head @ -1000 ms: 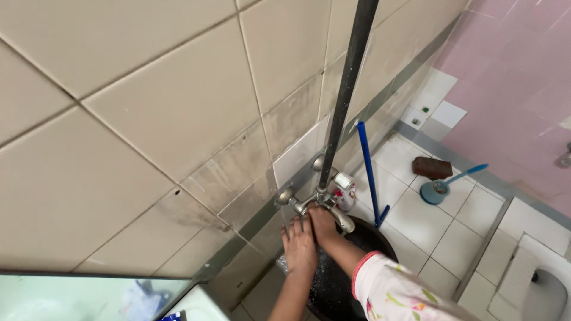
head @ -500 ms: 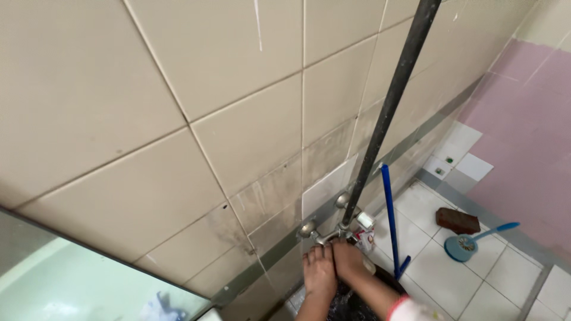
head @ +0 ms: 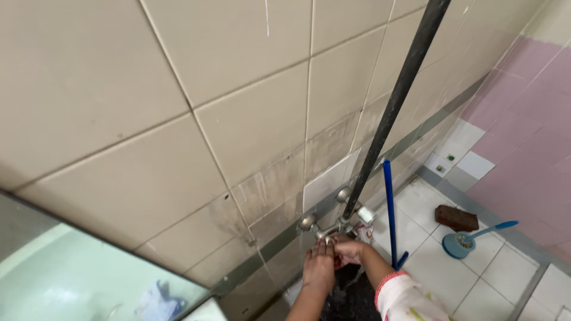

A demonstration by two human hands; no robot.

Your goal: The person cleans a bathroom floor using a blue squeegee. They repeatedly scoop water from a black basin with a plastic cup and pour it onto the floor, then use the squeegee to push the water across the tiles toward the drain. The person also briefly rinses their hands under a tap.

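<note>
My left hand [head: 319, 266] and my right hand [head: 350, 252] are pressed together just below a metal wall tap [head: 331, 227], low in the head view. The fingers of both hands are cupped around each other under the spout and nothing else shows in them. Water seems to run down into a dark bucket [head: 352, 297] beneath them. My right arm wears a pale patterned sleeve [head: 410, 300]. A dark vertical pipe [head: 399, 98] rises from the tap up the beige tiled wall.
A blue stick [head: 389, 208] leans against the wall right of the tap. On the white floor tiles lie a brown brick [head: 455, 217] and a blue brush [head: 470, 240]. A pink wall stands at right. A mirror edge [head: 89, 273] is at lower left.
The view has shifted, so the tap and my hands sit further right and lower. My hands stay together under the tap, rubbing against each other.
</note>
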